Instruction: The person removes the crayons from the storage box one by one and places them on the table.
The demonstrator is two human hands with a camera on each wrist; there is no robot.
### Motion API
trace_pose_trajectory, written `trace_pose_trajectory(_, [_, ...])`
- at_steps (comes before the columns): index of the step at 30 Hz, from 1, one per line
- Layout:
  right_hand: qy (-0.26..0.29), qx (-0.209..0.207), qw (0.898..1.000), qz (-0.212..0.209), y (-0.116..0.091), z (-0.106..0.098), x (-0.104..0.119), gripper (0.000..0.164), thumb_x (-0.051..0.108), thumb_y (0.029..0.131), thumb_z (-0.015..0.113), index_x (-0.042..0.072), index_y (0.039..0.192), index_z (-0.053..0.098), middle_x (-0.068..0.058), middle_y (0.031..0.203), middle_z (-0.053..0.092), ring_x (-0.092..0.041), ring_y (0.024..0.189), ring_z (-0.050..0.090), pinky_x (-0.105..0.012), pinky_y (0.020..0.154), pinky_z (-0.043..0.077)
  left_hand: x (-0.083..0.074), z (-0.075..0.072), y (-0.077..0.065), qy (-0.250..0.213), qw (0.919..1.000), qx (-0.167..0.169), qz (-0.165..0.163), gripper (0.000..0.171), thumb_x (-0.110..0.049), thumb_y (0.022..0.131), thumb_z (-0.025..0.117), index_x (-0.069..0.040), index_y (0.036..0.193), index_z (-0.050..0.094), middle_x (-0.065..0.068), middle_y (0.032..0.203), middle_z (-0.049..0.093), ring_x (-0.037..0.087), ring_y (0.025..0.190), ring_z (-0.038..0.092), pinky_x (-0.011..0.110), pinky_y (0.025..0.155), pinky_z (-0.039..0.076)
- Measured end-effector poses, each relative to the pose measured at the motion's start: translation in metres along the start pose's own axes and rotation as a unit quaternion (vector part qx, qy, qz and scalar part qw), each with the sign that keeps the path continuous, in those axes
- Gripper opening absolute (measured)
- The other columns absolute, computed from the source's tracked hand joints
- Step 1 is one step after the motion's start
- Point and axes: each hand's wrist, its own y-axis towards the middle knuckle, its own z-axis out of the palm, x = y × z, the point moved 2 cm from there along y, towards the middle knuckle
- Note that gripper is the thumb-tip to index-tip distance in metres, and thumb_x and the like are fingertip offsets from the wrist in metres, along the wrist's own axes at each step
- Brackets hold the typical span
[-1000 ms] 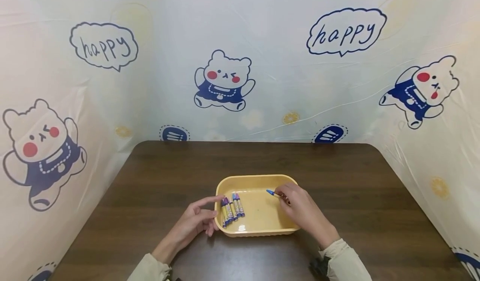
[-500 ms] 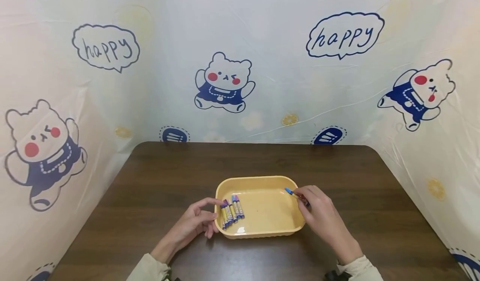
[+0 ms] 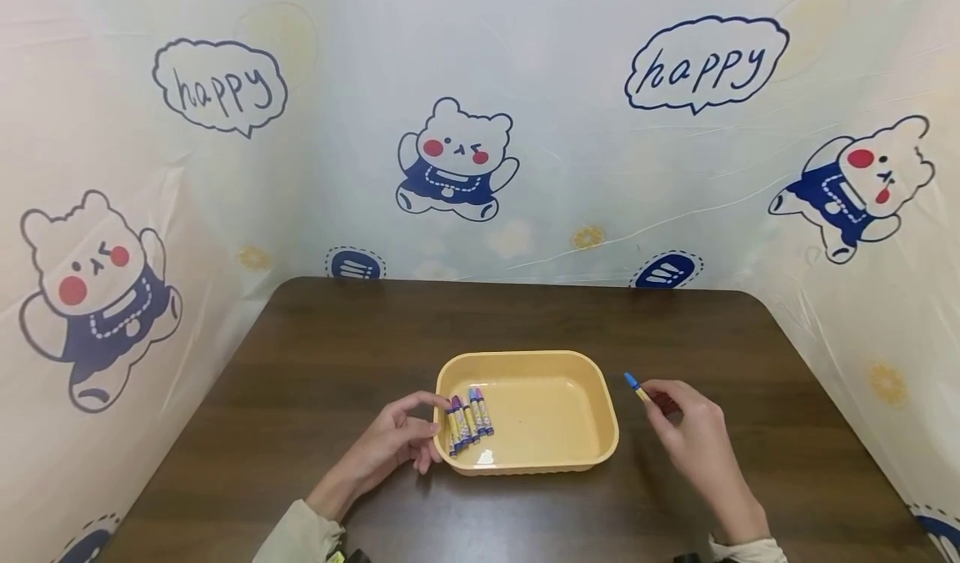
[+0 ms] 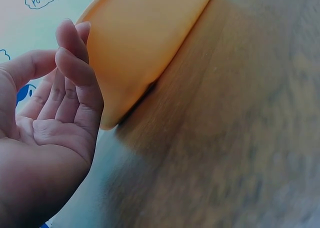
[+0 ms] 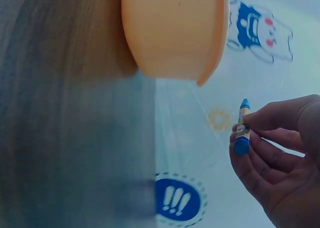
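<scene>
My right hand (image 3: 697,438) pinches a blue crayon (image 5: 243,128) between thumb and fingers, off the right side of a yellow tray (image 3: 551,421). In the head view the crayon's blue tip points up and left. My left hand (image 3: 390,442) holds the tray's left rim, its index finger reaching over the edge and its thumb low against the side. Several crayons (image 3: 470,417) with purple, pink and blue tips lie side by side at the tray's left end. The left wrist view shows the left hand's palm (image 4: 55,123) beside the tray's outer wall.
The tray stands on a dark brown wooden table (image 3: 360,338). A pale curtain (image 3: 555,62) printed with bears and the word "happy" surrounds the table at the back and both sides.
My right hand has carried the blue crayon out of the tray, past its right rim and over the table. My left hand has stayed at the tray's left rim.
</scene>
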Motion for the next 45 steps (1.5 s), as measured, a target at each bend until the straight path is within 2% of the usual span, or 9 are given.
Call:
trace_pose_trajectory(3, [0.009, 0.01, 0.999, 0.042, -0.005, 0.0, -0.012, 0.021, -0.009, 0.077, 0.078, 0.004, 0.093, 0.073, -0.002, 0.085, 0.071, -0.006, 0.071, 0.063, -0.014, 0.065, 0.051, -0.001, 0.0, 0.0, -0.001, 1.0, 0.006, 0.002, 0.038, -0.006, 0.099, 0.056, 0.008, 0.133, 0.044, 0.01, 0.076, 0.072, 0.014, 0.058, 0.065, 0.025, 0.055, 0.052])
trace_pose_trajectory(7, [-0.001, 0.043, 0.994, 0.101, -0.012, 0.002, -0.026, 0.018, -0.007, 0.079, 0.077, 0.005, 0.092, 0.074, -0.001, 0.081, 0.071, -0.008, 0.071, 0.063, -0.021, 0.062, 0.052, -0.001, 0.0, 0.0, -0.004, 0.9998, 0.018, 0.013, 0.037, -0.003, 0.099, 0.055, 0.01, 0.132, 0.042, 0.011, 0.076, 0.072, 0.014, 0.058, 0.065, 0.025, 0.055, 0.051])
trace_pose_trajectory(13, [-0.027, 0.121, 0.972, 0.199, -0.019, 0.003, -0.04, 0.012, 0.004, 0.084, 0.073, 0.005, 0.095, 0.074, -0.002, 0.083, 0.071, -0.014, 0.074, 0.065, -0.024, 0.061, 0.049, -0.001, -0.002, -0.002, -0.006, 0.9994, 0.028, 0.02, 0.036, -0.002, 0.099, 0.054, 0.01, 0.131, 0.042, 0.011, 0.076, 0.072, 0.013, 0.058, 0.065, 0.025, 0.054, 0.051])
trace_pose_trajectory(18, [-0.034, 0.151, 0.959, 0.238, -0.021, 0.003, -0.046, 0.012, 0.005, 0.084, 0.072, 0.001, 0.095, 0.074, -0.003, 0.082, 0.071, -0.015, 0.074, 0.065, -0.027, 0.062, 0.048, -0.001, -0.002, -0.003, -0.006, 0.9996, 0.024, 0.017, 0.037, -0.003, 0.099, 0.054, 0.01, 0.132, 0.042, 0.011, 0.076, 0.072, 0.013, 0.058, 0.065, 0.025, 0.055, 0.051])
trace_pose_trajectory(26, [-0.038, 0.185, 0.946, 0.265, -0.024, 0.003, -0.053, 0.013, 0.007, 0.083, 0.07, -0.001, 0.093, 0.072, 0.0, 0.078, 0.069, -0.012, 0.07, 0.06, -0.03, 0.063, 0.045, 0.002, -0.002, -0.002, -0.013, 0.9998, 0.013, 0.012, 0.04, -0.004, 0.099, 0.054, 0.012, 0.133, 0.039, 0.01, 0.075, 0.072, 0.013, 0.057, 0.064, 0.025, 0.054, 0.051])
trace_pose_trajectory(34, [-0.06, 0.184, 0.943, 0.271, -0.024, -0.004, -0.055, 0.019, 0.018, 0.09, 0.068, -0.001, 0.093, 0.073, -0.005, 0.079, 0.071, -0.019, 0.073, 0.063, -0.036, 0.064, 0.048, 0.004, -0.003, -0.001, -0.029, 0.9995, 0.004, 0.012, 0.039, -0.005, 0.1, 0.054, 0.01, 0.132, 0.04, 0.01, 0.075, 0.072, 0.013, 0.056, 0.065, 0.025, 0.053, 0.052])
trace_pose_trajectory(45, [-0.061, 0.184, 0.941, 0.277, -0.025, -0.002, -0.056, 0.02, 0.018, 0.091, 0.066, -0.002, 0.092, 0.072, -0.006, 0.078, 0.07, -0.021, 0.073, 0.062, -0.037, 0.066, 0.047, 0.007, -0.004, -0.001, -0.042, 0.9987, 0.013, 0.026, 0.037, -0.004, 0.1, 0.053, 0.008, 0.133, 0.043, 0.009, 0.075, 0.072, 0.013, 0.057, 0.066, 0.025, 0.054, 0.053])
